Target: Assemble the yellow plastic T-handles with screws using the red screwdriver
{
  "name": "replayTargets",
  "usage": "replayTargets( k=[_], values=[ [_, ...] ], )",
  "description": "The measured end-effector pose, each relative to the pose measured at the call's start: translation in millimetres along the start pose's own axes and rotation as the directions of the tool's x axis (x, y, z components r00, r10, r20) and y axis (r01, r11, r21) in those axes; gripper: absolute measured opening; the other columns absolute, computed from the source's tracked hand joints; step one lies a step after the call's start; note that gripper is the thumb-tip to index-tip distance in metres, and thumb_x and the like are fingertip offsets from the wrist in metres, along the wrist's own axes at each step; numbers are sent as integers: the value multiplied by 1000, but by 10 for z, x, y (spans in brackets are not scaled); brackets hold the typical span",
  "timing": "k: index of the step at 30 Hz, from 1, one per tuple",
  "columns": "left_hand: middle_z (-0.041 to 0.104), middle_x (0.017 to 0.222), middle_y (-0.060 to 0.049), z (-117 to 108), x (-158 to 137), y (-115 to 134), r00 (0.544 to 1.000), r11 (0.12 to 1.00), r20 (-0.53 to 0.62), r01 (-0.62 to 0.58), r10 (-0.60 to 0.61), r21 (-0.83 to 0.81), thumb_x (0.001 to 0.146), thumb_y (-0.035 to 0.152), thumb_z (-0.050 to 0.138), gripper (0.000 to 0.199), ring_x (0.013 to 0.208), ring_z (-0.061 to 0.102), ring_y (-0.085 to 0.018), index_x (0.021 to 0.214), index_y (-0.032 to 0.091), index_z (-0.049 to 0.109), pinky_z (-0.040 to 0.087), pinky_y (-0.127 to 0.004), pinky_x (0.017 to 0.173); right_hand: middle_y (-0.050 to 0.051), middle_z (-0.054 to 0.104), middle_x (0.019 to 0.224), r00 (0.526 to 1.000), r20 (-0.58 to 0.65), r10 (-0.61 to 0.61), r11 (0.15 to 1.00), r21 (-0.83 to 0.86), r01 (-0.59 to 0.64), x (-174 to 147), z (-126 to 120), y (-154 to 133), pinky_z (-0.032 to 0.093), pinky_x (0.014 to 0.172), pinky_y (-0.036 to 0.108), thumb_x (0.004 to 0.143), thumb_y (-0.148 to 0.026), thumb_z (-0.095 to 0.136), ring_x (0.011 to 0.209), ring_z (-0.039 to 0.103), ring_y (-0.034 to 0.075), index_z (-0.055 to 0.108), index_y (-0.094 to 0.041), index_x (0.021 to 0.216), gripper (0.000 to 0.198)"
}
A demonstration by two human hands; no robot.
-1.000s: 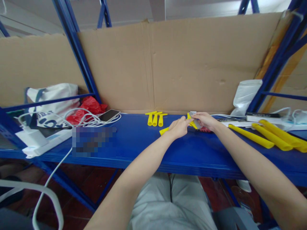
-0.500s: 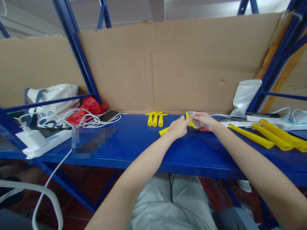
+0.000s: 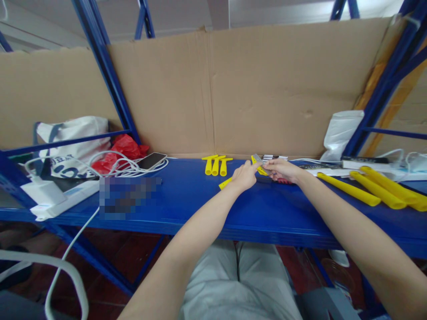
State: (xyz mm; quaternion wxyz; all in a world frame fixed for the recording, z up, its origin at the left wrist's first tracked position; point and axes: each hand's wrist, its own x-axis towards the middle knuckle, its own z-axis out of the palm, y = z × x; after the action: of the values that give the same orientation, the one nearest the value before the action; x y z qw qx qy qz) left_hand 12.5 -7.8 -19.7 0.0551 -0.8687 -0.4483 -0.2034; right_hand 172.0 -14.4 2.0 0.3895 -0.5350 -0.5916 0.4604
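Note:
My left hand (image 3: 244, 177) is closed around a yellow T-shaped plastic handle (image 3: 225, 182), whose tube end sticks out to the left below the hand. The crosspiece slants up between my two hands. Against it, my right hand (image 3: 280, 169) pinches a thin flat grey piece (image 3: 257, 158); its kind is not clear. Fingers of both hands nearly meet there and hide part of the contact. Under my right hand lies a tool with a red grip (image 3: 284, 181), mostly covered. Left of my hands, three similar yellow T-shaped handles (image 3: 215, 166) lie side by side.
Several yellow tubes (image 3: 348, 189) lie on the blue shelf (image 3: 187, 200) at right, near a clear plastic bag (image 3: 342, 133). A phone (image 3: 152, 161), white cables, a power strip (image 3: 66, 202), a red bag (image 3: 123, 151) and a cloth bag (image 3: 80, 142) are at left. Cardboard (image 3: 267, 89) stands behind.
Both hands have shifted slightly left with the yellow handle. The grey piece has moved left along with the crosspiece, and small black-and-white items behind now show more.

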Motion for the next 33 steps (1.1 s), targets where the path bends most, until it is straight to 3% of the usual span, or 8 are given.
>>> replayTargets(
  k=[3,6,8,11,13,16,18,33],
  values=[
    [50,109,-7,-9,-2,6,1000,999,-13,26,-26,-24,89,22,30,42,98,56,-21,130,30,39,45,-32,79,-4,46,50,1000,-6,-13,996,-88,12,-1,-16,-14,32,36,17,75,-25,60,39,42,5,50,-16,71,14],
    [50,110,-8,-28,2,-2,997,996,-19,77,-78,-41,89,23,30,42,99,55,-21,130,29,40,44,-33,80,-2,49,51,996,-34,-84,951,-301,70,30,-104,-15,33,38,19,76,-27,57,41,43,7,52,-17,69,14],
    [50,110,-8,-36,10,-20,994,993,-13,110,-111,-46,89,23,31,43,100,55,-22,131,29,39,44,-33,81,0,53,52,979,-103,-175,850,-518,97,57,-206,-10,33,42,20,74,-26,57,43,44,8,53,-17,63,15],
    [50,111,-8,-37,22,-54,991,989,-9,136,-137,-50,89,23,31,43,100,55,-22,130,30,41,44,-34,82,3,57,55,933,-183,-309,620,-783,52,61,-390,3,35,49,22,69,-22,61,53,50,12,53,-18,55,17],
    [51,111,-8,-33,26,-70,990,989,-12,138,-139,-54,89,23,32,42,101,55,-22,129,30,42,44,-34,83,4,58,56,966,-108,-233,552,-833,39,30,-501,19,35,51,23,67,-26,64,56,51,13,56,-18,53,18],
    [51,113,-8,-28,24,-79,990,988,-17,139,-141,-59,89,23,33,41,102,54,-22,128,30,44,44,-34,84,3,61,61,998,56,38,574,-819,24,-27,-605,56,34,46,24,63,-35,67,52,51,13,64,-18,64,17],
    [51,113,-8,-28,23,-77,989,988,-22,142,-144,-64,89,24,33,41,102,54,-22,128,29,44,44,-35,84,2,61,61,991,83,106,573,-820,8,-38,-624,87,32,44,24,60,-35,70,49,49,12,67,-19,69,18],
    [51,114,-8,-54,7,-48,990,989,-30,133,-135,-62,89,22,32,42,103,54,-21,129,29,42,43,-33,85,2,66,74,944,298,-143,706,-637,309,126,-149,152,43,64,25,61,-42,66,70,56,16,69,-18,78,30]
  ],
)
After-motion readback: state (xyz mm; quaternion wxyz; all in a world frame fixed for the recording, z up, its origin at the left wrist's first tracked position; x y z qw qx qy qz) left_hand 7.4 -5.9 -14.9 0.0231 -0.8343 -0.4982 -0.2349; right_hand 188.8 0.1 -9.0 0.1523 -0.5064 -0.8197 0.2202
